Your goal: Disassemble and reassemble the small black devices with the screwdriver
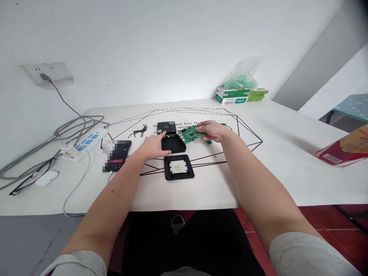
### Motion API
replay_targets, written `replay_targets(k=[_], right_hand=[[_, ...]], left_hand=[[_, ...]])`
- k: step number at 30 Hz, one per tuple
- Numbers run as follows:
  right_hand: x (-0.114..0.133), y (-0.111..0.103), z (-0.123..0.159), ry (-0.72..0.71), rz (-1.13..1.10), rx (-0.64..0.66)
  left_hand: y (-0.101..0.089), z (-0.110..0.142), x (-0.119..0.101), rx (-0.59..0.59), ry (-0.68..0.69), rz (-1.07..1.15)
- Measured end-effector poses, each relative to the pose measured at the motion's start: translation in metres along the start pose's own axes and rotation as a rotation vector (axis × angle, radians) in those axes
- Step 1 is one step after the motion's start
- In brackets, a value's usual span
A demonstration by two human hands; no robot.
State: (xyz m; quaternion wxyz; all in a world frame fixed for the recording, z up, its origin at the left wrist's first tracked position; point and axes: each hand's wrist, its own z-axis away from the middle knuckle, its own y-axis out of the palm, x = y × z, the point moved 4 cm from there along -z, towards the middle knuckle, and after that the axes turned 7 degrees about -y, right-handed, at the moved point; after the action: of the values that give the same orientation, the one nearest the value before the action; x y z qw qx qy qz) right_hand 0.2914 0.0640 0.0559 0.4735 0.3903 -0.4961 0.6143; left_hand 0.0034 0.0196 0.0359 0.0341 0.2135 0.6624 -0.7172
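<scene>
My right hand [214, 131] grips a green circuit board [190, 134] by its right edge and holds it just above the table. My left hand [152, 146] rests with fingers stretched out on the left side of a black case shell [174, 145]; its fingertips reach toward a small black box [166, 127] behind. A second black shell with a pale square pad inside [178, 167] lies nearer to me. A green-handled screwdriver [212, 146] lies on the table under my right wrist.
A phone [117, 155] lies left of the shells. A power strip [83, 142], grey cables, a white mouse [46, 178] and glasses are at the far left. Green boxes with a plastic bag [240, 91] stand at the back. A red packet [343, 150] sits at the right edge.
</scene>
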Motion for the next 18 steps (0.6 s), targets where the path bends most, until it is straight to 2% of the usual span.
replay_targets(k=[6,13,18], right_hand=[[-0.008,-0.01,-0.006,-0.013,0.204,-0.06],[-0.019,-0.01,-0.011,0.053,0.311,-0.008],[-0.018,-0.007,-0.009,0.05,0.48,0.037]], left_hand=[[0.002,-0.002,0.007,-0.004,-0.015,0.01],[0.004,-0.004,0.008,0.0,-0.036,0.014],[0.005,-0.004,0.009,0.022,-0.037,0.07]])
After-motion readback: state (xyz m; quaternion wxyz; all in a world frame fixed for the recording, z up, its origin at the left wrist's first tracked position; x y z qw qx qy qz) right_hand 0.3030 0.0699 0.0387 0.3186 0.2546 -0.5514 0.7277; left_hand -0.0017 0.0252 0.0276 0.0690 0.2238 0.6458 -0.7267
